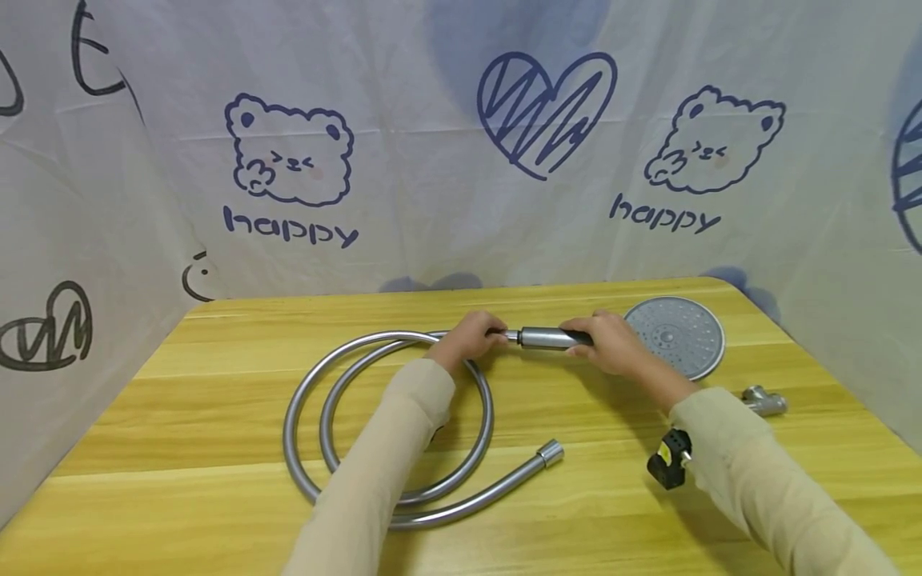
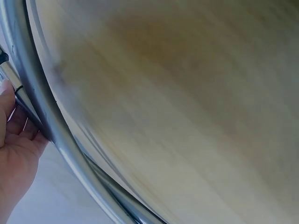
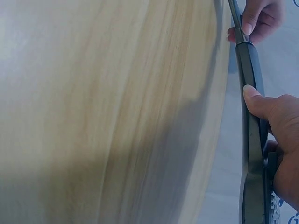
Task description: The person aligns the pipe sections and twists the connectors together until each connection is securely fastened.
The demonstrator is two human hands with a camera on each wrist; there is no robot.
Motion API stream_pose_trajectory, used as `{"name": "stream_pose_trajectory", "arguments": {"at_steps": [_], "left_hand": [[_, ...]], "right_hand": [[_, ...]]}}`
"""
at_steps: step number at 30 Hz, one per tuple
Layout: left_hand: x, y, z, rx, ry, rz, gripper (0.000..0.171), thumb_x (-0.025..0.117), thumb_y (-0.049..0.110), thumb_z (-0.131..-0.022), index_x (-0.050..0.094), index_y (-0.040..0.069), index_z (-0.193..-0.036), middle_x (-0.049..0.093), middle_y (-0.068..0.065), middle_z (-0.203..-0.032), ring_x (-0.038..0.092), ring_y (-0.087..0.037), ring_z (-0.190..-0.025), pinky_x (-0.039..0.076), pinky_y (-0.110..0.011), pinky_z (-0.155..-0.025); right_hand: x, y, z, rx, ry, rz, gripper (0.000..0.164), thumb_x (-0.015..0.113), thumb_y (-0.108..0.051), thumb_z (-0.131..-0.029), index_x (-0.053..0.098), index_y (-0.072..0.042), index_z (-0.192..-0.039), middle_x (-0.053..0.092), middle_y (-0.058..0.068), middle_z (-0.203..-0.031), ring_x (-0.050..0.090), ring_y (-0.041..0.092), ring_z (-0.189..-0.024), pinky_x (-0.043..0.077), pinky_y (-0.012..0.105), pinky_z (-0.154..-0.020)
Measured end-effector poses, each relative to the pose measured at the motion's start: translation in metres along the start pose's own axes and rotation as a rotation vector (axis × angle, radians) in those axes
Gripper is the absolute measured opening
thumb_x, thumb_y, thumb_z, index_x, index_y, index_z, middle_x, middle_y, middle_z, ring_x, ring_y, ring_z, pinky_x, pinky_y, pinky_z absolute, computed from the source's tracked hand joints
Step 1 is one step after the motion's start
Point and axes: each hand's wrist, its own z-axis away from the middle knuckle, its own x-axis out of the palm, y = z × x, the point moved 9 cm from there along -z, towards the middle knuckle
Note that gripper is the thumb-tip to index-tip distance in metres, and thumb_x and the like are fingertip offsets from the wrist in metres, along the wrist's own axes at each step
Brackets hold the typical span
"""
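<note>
My right hand [image 1: 611,342] grips the handle of a round shower head [image 1: 677,336], its grey spray face turned up at the right. In the right wrist view, the thumb lies along the dark side of the handle [image 3: 252,140]. My left hand [image 1: 473,336] pinches the metal end of a shower hose [image 1: 291,432] right at the handle's lower tip. From the left wrist view, the metal hose end [image 2: 14,77] sits between thumb and fingers. Hose and handle run in one line there. The rest of the silver hose is coiled on the table, partly hidden under my left forearm.
The hose's other end, a metal nut [image 1: 551,454], lies on the wooden table [image 1: 180,448] at front centre. A small chrome fitting [image 1: 765,402] rests at the right, partly behind my sleeve. A white printed cloth [image 1: 425,224] hangs behind the table.
</note>
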Motion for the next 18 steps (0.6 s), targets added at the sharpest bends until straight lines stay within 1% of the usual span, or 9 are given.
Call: {"name": "stream_pose_trajectory", "arguments": {"at_steps": [1, 4, 5, 7, 10, 12, 14, 17, 18], "left_hand": [[0.009, -0.013, -0.006, -0.010, -0.007, 0.008, 0.026, 0.057, 0.037, -0.090, 0.071, 0.016, -0.098, 0.070, 0.002, -0.093, 0.062, -0.012, -0.087, 0.050, -0.028, -0.080], [0.065, -0.090, -0.043, -0.010, 0.001, 0.036, 0.028, 0.055, 0.050, -0.086, 0.069, 0.028, -0.096, 0.068, 0.011, -0.092, 0.060, -0.005, -0.087, 0.050, -0.024, -0.078], [0.072, -0.099, -0.047, -0.019, 0.002, 0.048, 0.029, 0.056, 0.051, -0.086, 0.069, 0.028, -0.097, 0.068, 0.011, -0.093, 0.060, -0.005, -0.087, 0.050, -0.024, -0.078], [0.066, -0.091, -0.043, -0.019, 0.023, 0.059, 0.030, 0.058, 0.048, -0.085, 0.070, 0.024, -0.097, 0.069, 0.009, -0.092, 0.060, -0.007, -0.085, 0.050, -0.023, -0.076], [0.044, -0.062, -0.030, -0.082, 0.000, 0.074, 0.028, 0.062, 0.038, -0.086, 0.071, 0.015, -0.099, 0.070, 0.002, -0.095, 0.062, -0.011, -0.088, 0.050, -0.024, -0.078], [0.031, -0.045, -0.022, -0.064, 0.031, 0.073, 0.027, 0.064, 0.037, -0.085, 0.071, 0.013, -0.096, 0.070, 0.001, -0.091, 0.061, -0.010, -0.082, 0.049, -0.022, -0.073], [0.040, -0.056, -0.027, -0.100, 0.006, 0.073, 0.028, 0.064, 0.040, -0.084, 0.071, 0.016, -0.097, 0.070, 0.003, -0.092, 0.061, -0.009, -0.084, 0.050, -0.022, -0.075], [0.064, -0.091, -0.043, -0.031, 0.067, 0.085, 0.033, 0.060, 0.058, -0.077, 0.069, 0.028, -0.088, 0.066, 0.013, -0.083, 0.057, -0.002, -0.075, 0.047, -0.018, -0.066], [0.075, -0.105, -0.050, -0.042, 0.058, 0.086, 0.034, 0.058, 0.062, -0.075, 0.067, 0.032, -0.087, 0.064, 0.016, -0.082, 0.056, 0.000, -0.075, 0.047, -0.017, -0.067]], "right_hand": [[0.000, 0.000, 0.000, 0.000, -0.001, 0.000, 0.035, 0.071, -0.014, -0.080, 0.065, -0.003, -0.113, 0.067, 0.016, -0.095, 0.054, 0.023, -0.074, 0.045, 0.039, -0.065], [0.000, 0.000, -0.001, 0.005, -0.004, 0.000, 0.036, 0.071, -0.014, -0.081, 0.064, -0.003, -0.114, 0.067, 0.016, -0.096, 0.055, 0.025, -0.075, 0.046, 0.040, -0.067], [-0.001, 0.000, -0.001, 0.007, -0.004, -0.001, 0.036, 0.071, -0.014, -0.081, 0.064, -0.003, -0.114, 0.068, 0.017, -0.097, 0.055, 0.025, -0.076, 0.046, 0.041, -0.068], [-0.001, 0.000, -0.001, 0.004, -0.003, -0.001, 0.036, 0.071, -0.014, -0.081, 0.064, -0.002, -0.114, 0.068, 0.017, -0.097, 0.056, 0.026, -0.076, 0.046, 0.042, -0.068], [-0.002, 0.000, -0.001, -0.002, 0.000, -0.001, 0.035, 0.071, -0.014, -0.080, 0.064, -0.002, -0.113, 0.068, 0.017, -0.097, 0.056, 0.026, -0.076, 0.046, 0.042, -0.068], [-0.002, 0.000, -0.001, -0.006, 0.004, -0.002, 0.035, 0.072, -0.014, -0.080, 0.065, -0.003, -0.112, 0.068, 0.017, -0.096, 0.055, 0.026, -0.075, 0.046, 0.042, -0.068], [-0.002, 0.000, -0.001, -0.008, 0.006, -0.004, 0.035, 0.072, -0.013, -0.079, 0.065, -0.003, -0.112, 0.068, 0.017, -0.096, 0.055, 0.025, -0.075, 0.046, 0.041, -0.067], [-0.001, 0.000, -0.001, -0.007, 0.005, -0.008, 0.034, 0.072, -0.013, -0.079, 0.065, -0.003, -0.111, 0.068, 0.016, -0.095, 0.054, 0.024, -0.074, 0.046, 0.040, -0.066], [0.000, 0.000, -0.001, -0.006, 0.003, -0.010, 0.034, 0.072, -0.013, -0.080, 0.065, -0.002, -0.112, 0.068, 0.016, -0.095, 0.054, 0.024, -0.074, 0.045, 0.040, -0.066]]}}
